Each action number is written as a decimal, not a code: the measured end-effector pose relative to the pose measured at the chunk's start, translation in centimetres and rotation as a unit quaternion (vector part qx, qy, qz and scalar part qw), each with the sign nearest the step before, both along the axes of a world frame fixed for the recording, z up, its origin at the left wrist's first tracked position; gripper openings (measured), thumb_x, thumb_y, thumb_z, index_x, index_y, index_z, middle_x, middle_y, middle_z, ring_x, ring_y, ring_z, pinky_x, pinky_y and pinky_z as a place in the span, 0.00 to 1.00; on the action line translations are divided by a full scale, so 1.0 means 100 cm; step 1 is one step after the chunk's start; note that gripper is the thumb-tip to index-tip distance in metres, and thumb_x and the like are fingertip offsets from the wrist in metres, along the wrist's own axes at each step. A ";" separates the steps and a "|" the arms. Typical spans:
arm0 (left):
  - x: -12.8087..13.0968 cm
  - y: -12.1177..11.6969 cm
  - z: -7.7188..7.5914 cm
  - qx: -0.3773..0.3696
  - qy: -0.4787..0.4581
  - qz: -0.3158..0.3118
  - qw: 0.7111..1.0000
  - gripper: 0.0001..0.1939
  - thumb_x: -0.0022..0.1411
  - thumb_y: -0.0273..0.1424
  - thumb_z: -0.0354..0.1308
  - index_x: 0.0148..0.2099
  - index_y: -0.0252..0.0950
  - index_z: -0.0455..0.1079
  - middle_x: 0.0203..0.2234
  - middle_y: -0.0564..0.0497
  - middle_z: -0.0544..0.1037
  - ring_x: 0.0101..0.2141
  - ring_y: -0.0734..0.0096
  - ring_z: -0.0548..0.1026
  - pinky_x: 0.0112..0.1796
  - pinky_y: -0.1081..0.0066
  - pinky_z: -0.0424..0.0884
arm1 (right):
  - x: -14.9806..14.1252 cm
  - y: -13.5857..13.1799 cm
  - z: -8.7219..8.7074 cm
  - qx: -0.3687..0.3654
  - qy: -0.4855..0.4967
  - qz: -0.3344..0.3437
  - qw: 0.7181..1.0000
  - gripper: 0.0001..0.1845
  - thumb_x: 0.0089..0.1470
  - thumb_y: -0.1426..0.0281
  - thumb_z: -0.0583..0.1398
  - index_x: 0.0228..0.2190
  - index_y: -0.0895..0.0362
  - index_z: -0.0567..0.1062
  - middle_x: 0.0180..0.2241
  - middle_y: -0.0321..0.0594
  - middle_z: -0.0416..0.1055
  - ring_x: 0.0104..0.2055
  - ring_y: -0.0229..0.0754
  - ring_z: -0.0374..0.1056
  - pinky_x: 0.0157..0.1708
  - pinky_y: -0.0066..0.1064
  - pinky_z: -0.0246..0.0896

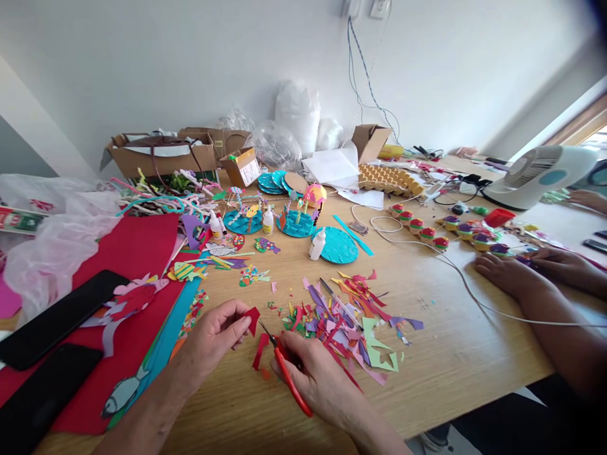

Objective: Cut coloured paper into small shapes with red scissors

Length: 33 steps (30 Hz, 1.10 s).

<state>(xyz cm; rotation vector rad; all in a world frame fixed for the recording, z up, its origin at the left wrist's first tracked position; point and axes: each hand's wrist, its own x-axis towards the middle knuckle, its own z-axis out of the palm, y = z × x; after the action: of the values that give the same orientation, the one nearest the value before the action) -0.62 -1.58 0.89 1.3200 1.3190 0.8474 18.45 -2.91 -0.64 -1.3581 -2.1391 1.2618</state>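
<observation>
Between the thumb and fingers of my left hand [226, 327] is a small piece of red paper [253, 320]. My right hand [310, 366] grips red-handled scissors [290, 379], their tips touching or very close to the red paper's lower right edge. Just below, a loose red strip [260, 351] lies on the table. A heap of coloured paper scraps [339, 328] spreads beyond my right hand, with a light green cut-out scrap [378, 347] at its edge. Several decorated paper fish [253, 276] lie ahead of my left hand.
Glue bottles [317, 244] stand by blue discs [339, 245]. Two black phones [61, 316] lie on red sheets [137, 253] at left. A white cable [455, 268] crosses toward another person's hands [502, 275] at right, near a fan [535, 177]. Boxes [156, 158] line the wall.
</observation>
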 end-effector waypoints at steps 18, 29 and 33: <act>-0.033 -0.004 -0.002 0.013 0.058 0.008 0.998 0.08 0.53 0.34 0.53 0.25 0.36 0.66 0.19 0.56 0.67 0.23 0.74 0.66 0.25 0.75 0.64 | 0.031 0.001 -0.001 0.102 -0.209 -0.011 0.973 0.11 0.55 0.65 0.51 0.26 0.56 0.68 0.22 0.36 0.69 0.22 0.36 0.61 0.21 0.27 0.40; -0.013 0.003 -0.028 -0.056 0.131 -0.120 0.983 0.09 0.50 0.28 0.51 0.36 0.38 0.68 0.21 0.57 0.72 0.22 0.72 0.70 0.26 0.75 0.65 | 0.005 -0.029 -0.016 0.205 -0.310 0.210 0.904 0.09 0.49 0.63 0.60 0.32 0.56 0.71 0.25 0.39 0.74 0.23 0.46 0.69 0.18 0.29 0.46; -0.003 0.008 -0.033 0.035 0.249 -0.178 0.952 0.12 0.54 0.28 0.49 0.37 0.39 0.72 0.32 0.52 0.78 0.33 0.68 0.73 0.35 0.74 0.65 | -0.002 -0.028 -0.018 0.244 -0.296 0.221 0.897 0.04 0.50 0.69 0.59 0.31 0.57 0.72 0.29 0.40 0.73 0.24 0.45 0.69 0.19 0.30 0.52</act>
<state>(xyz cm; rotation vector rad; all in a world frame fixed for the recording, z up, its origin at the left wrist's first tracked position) -0.92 -0.74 -2.41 1.8388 1.3718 0.3186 18.29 -5.68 -2.44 -1.1547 -3.0386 0.3481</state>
